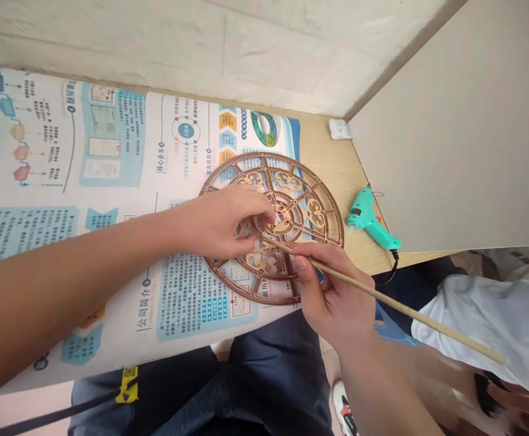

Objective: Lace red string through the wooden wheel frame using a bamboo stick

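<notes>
A round brown openwork wheel-like frame (334,219) with spokes lies flat on a printed sheet, with pale scroll-shaped pieces (314,213) set between its rings. Over its middle, my left hand (228,221) has a bent thumb and fingers, with a visible gap between their tips. My right hand (332,290) grips a long thin wooden stick (409,312) near its inner end, thumb and fingers closed around it. The stick's tip reaches the frame close to the left thumb; whether that thumb touches it I cannot tell.
The printed paper sheet (123,230) covers much of the wooden table (325,160). A teal glue gun (373,218) with a black cord lies at the right, near a small white packet (339,128) and a grey panel (455,133). Another person in white clothing (477,303) is at the lower right.
</notes>
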Motion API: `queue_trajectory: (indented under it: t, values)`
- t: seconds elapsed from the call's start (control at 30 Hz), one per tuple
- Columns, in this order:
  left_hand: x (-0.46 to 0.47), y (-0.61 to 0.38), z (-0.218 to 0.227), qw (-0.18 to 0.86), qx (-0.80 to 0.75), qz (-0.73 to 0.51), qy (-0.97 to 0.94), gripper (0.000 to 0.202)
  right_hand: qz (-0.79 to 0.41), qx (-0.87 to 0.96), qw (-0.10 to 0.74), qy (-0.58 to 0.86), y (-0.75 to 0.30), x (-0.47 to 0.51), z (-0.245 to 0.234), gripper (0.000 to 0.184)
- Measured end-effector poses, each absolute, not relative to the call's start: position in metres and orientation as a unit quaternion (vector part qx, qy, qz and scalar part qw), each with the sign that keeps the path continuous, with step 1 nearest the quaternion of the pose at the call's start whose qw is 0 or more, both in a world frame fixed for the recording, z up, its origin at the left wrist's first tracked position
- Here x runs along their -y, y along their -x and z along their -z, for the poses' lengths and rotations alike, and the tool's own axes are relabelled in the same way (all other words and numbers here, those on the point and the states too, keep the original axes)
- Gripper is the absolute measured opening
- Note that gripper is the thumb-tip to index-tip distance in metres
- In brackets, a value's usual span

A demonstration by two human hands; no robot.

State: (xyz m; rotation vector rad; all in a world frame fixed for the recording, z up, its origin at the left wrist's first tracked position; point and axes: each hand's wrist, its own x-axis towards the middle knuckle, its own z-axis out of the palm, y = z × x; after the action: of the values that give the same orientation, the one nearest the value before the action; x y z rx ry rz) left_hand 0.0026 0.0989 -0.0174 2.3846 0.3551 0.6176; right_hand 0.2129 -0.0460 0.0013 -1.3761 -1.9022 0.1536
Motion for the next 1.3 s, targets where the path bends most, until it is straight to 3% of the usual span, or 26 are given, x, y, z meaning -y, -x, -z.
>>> queue_trajectory:
  t: [0.43,1.3]
  values:
    - [-0.101,-0.001,0.017,0.311,-0.13,-0.238,-0.911,0.024,-0.102,0.719,0.417,0.546,-0.211,0.037,-0.006,0.009]
    - [-0.1,-0.003,0.017,0.308,-0.154,-0.223,-0.912,0.019,-0.153,0.825,0.314,0.445,-0.227,0.01,-0.029,0.01]
